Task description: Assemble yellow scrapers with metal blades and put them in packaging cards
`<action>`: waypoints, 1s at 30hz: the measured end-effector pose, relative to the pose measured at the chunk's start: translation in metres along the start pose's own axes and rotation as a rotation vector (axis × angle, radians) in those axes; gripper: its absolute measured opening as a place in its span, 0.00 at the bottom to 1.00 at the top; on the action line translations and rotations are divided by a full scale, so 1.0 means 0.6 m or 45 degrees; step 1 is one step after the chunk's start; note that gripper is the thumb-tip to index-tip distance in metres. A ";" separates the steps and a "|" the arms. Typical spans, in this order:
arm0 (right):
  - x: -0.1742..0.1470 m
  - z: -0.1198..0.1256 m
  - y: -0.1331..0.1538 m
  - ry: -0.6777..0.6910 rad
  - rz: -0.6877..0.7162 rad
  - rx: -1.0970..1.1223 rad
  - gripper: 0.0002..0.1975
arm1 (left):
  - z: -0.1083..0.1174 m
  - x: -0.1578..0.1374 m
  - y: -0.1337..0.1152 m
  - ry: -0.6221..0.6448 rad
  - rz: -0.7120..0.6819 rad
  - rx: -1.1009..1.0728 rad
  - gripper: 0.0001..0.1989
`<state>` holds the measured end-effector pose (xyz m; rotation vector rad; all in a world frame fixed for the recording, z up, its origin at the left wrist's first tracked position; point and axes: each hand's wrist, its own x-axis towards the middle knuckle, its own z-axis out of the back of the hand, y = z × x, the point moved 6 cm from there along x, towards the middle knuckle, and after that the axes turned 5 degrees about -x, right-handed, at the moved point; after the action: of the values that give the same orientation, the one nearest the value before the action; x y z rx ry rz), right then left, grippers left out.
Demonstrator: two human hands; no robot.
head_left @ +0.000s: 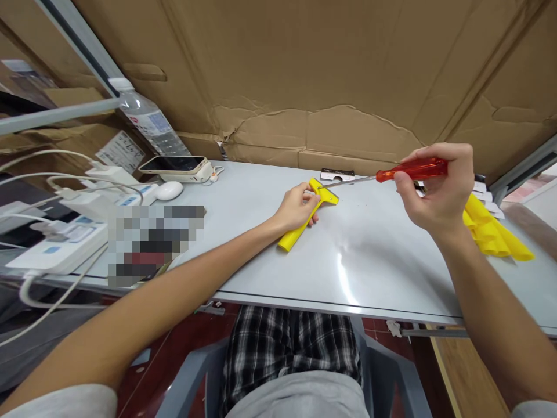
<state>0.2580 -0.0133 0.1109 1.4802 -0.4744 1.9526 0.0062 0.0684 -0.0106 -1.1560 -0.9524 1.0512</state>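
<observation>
My left hand (296, 208) is closed round the neck of a yellow scraper (294, 235), which rests on the table with its wide head pointing away from me. In my right hand (441, 194) is a screwdriver (409, 170) with a clear red handle, gripped by thumb and fingers. Its long metal shaft slants to the left, and the tip meets the scraper's head near a screw spot. Whether the tip sits in a screw is too small to tell.
At the right lie several yellow scraper pieces (496, 229). Small black-and-white packets (337, 175) lie behind the scraper. On the left are a power strip (56, 249) with cables, a white mouse (169, 190), a phone (174, 164) and a plastic bottle (152, 119). Cardboard (331, 75) walls the back.
</observation>
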 end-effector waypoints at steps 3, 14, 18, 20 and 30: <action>-0.001 0.006 -0.001 -0.081 0.035 -0.070 0.21 | 0.000 0.000 0.000 -0.001 0.006 -0.002 0.05; -0.001 0.000 -0.001 -0.032 0.040 0.003 0.23 | 0.000 0.001 0.002 0.012 0.004 0.010 0.05; -0.007 0.005 -0.013 -0.066 -0.084 -0.129 0.19 | 0.001 0.003 0.005 0.011 -0.002 0.015 0.05; -0.007 0.008 -0.016 -0.101 -0.089 -0.165 0.20 | 0.001 0.003 0.006 0.013 -0.013 0.019 0.05; -0.002 -0.003 0.004 0.011 0.049 0.037 0.22 | 0.000 0.003 0.005 0.014 -0.005 0.005 0.05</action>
<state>0.2553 -0.0144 0.1096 1.4900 -0.4759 2.0027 0.0059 0.0705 -0.0137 -1.1549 -0.9434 1.0422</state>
